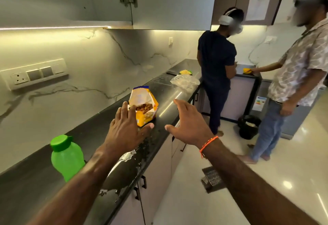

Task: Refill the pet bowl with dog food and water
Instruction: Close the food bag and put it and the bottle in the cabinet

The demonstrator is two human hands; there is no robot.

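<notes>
Glossy black stone counter (99,127), glossy green plastic bottle (67,157), perhaps foil-lined dog food bag (143,104).

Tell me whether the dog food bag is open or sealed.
Open. The dog food bag stands upright on the counter, its top spread wide and brown kibble visible inside.

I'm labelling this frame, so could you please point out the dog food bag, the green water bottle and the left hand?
dog food bag (144,116): head view, yellow front panel.
green water bottle (66,160): head view, body.
left hand (124,128): head view, back of hand.
</notes>
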